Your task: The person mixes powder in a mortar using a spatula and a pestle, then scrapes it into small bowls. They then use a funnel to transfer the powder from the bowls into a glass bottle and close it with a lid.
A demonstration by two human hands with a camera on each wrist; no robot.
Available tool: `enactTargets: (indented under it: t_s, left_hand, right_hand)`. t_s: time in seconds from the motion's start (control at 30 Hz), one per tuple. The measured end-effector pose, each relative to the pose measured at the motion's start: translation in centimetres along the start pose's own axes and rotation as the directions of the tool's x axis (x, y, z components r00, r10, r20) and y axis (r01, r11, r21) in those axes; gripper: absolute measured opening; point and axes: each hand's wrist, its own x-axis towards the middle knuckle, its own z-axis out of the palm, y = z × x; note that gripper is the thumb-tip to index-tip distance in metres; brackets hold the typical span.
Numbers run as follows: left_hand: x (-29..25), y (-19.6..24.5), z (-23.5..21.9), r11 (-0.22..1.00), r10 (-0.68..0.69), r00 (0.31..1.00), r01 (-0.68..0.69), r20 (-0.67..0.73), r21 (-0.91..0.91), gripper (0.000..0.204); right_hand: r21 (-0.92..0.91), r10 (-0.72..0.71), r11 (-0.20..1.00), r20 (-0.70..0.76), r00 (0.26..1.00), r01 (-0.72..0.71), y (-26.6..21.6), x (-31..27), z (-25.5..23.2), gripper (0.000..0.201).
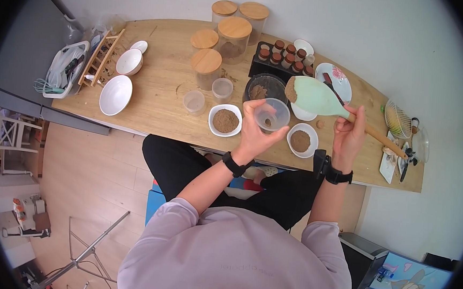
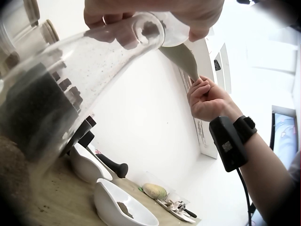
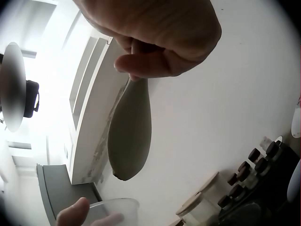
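Observation:
My left hand (image 1: 255,132) grips a clear plastic cup (image 1: 277,111) between thumb and fingers, with a little brown powder inside. The cup overlaps a dark round bowl (image 1: 276,84) of brown powder in the head view. Between the thumb and fingers of my right hand (image 1: 349,131) is the wooden handle of a mint-green spatula (image 1: 318,98), brown powder clinging to its tip. The spatula's head is up and to the right of the cup. In the right wrist view the spatula head (image 3: 131,134) points down toward the translucent cup (image 3: 117,209).
White bowls of brown powder (image 1: 225,120) (image 1: 300,141) stand either side of the left hand. Two clear cups (image 1: 194,102) (image 1: 222,89) and several wooden-lidded jars (image 1: 206,62) lie beyond. A black spice rack (image 1: 258,68) is behind. White bowls (image 1: 116,94) and a wooden rack (image 1: 103,60) sit far left.

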Motion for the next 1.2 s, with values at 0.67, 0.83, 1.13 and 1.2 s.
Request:
enactTargets:
  t_s: [0.67,0.83,1.13,1.2]
  left_hand:
    - [-0.1,0.5,0.0,1.000,-0.031,0.999,0.031,0.009,0.000,0.078]
    - [0.1,0.5,-0.1,0.999,-0.029,0.999,0.029,0.014,-0.012,0.077]
    - [0.0,0.3,0.0,1.000,-0.028,1.000,0.028,0.004,-0.012,0.079]
    - [-0.1,0.3,-0.1,1.000,-0.027,1.000,0.027,0.002,-0.013,0.079]
  right_hand:
    - [-0.381,-0.369,0.629,0.620,0.692,0.677,-4.2,-5.1,2.2,0.013]
    - [-0.369,-0.384,0.776,0.366,0.848,0.511,-3.0,-4.8,1.7,0.019]
    - [-0.550,-0.007,0.827,0.204,0.979,0.120,5.6,1.2,1.9,0.022]
    - [-0.615,-0.022,0.763,0.285,0.958,0.200,7.6,1.7,2.0,0.022]
